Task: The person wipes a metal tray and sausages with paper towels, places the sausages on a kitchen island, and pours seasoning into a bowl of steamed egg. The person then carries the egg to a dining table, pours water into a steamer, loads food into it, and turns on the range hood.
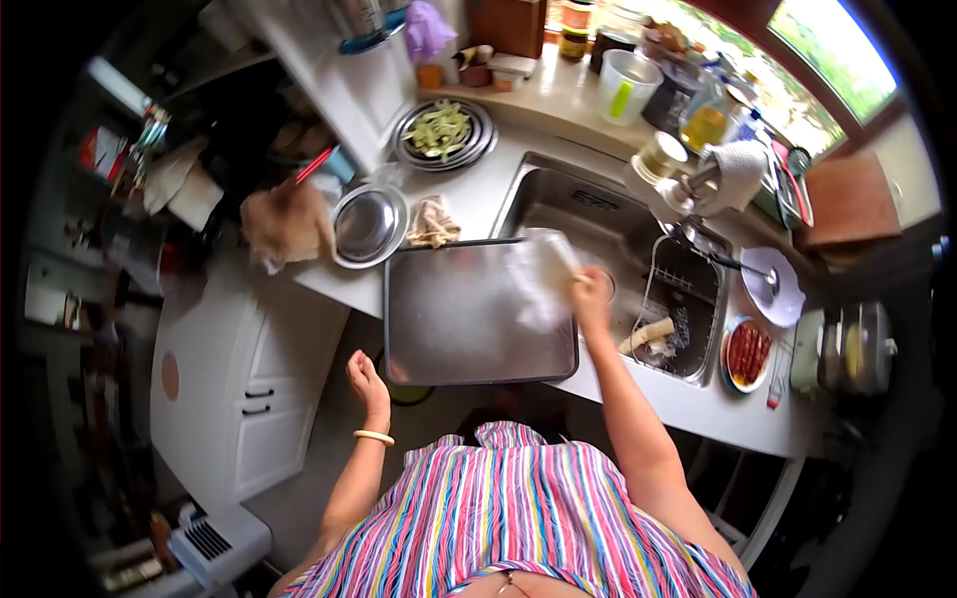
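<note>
My right hand [590, 294] is closed on a thin white sheet [543, 279], smeared by motion; it could be a plastic bag or a cloth. That sheet hangs over the right part of a large dark-rimmed metal tray [459, 309], which lies across the counter's front edge beside the sink. My left hand [369, 384], with a pale bangle at the wrist, hovers off the tray's lower left corner. Its fingers are loosely bent with nothing in them. A crumpled beige cloth [434, 221] lies behind the tray, near a metal bowl with a lid [367, 227].
Right of the tray is the steel sink [528, 194], with a wire rack [698, 254] and a pale root-like piece [648, 336] inside. A plate of reddish sausage-like food [748, 354] and a white bowl with a ladle [788, 294] stand beyond. Stacked plates hold green vegetable pieces [439, 130].
</note>
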The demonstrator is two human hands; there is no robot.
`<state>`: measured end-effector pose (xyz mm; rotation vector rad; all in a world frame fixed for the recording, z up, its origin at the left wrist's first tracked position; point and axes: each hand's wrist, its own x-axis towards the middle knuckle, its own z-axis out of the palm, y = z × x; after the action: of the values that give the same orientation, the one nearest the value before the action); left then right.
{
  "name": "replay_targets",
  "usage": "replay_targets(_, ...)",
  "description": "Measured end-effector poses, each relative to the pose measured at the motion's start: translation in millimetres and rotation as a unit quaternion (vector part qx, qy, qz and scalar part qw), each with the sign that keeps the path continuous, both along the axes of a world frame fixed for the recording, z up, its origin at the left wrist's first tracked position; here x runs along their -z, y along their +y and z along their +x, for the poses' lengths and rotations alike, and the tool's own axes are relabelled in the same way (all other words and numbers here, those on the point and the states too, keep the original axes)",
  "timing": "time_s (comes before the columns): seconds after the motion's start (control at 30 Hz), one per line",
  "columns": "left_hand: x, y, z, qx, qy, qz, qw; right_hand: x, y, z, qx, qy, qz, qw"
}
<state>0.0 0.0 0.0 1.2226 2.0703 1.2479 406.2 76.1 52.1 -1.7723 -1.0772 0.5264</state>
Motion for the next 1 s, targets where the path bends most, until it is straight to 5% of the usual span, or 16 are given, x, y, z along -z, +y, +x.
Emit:
replay_targets(0.03, -20, -10, 14, 0.004, 0.014, 0.024, 1.000, 11, -5, 32, 0.013, -0.048, 0.028, 0.998)
replay_targets(0.17, -76, 12, 64, 0.080, -0.054, 0.067, 0.993, -24, 5, -6, -0.105, 0.216, -0.023, 0.970)
replay_targets(0.23, -94, 22, 114, 0.172, 0.058, 0.116, 0.977, -7, 2, -35, -0.114, 0.057, -0.109, 0.986)
replay_targets(0.33, -91, 41, 187, 0.287, 0.188, 0.096, 0.934, 17, -9, -40, -0.171, -0.056, -0.033, 0.983)
replay_targets(0.43, -40, 59, 233, 0.310, 0.308, 0.001, 0.899, 39, -21, 0, -0.043, -0.218, 0.020, 0.975)
replay_targets(0.5, -13, 77, 246, 0.383, 0.367, 0.059, 0.846, 79, -23, 23, -0.019, 0.028, -0.031, 0.999)
replay_targets(0.57, -13, 95, 260, 0.478, 0.337, 0.093, 0.806, 93, -20, 29, -0.064, 0.202, -0.169, 0.962)
replay_targets(0.6, -15, 105, 262, 0.470, 0.328, 0.106, 0.813, 110, -20, 24, -0.047, 0.148, -0.087, 0.984)
replay_targets(0.7, -9, 135, 226, 0.345, 0.401, 0.048, 0.848, 121, -18, 32, -0.017, 0.240, -0.189, 0.952)
replay_targets(0.83, -23, 114, 123, 0.264, 0.391, 0.031, 0.881, 112, -22, 28, -0.033, 0.369, -0.178, 0.912)
replay_targets(0.93, -37, 76, 72, 0.243, 0.321, 0.113, 0.908, 59, -25, 11, 0.055, 0.418, -0.200, 0.884)
replay_targets(1.0, -39, 63, 48, 0.124, 0.243, 0.073, 0.959, 68, -35, 15, -0.009, 0.385, -0.159, 0.909)
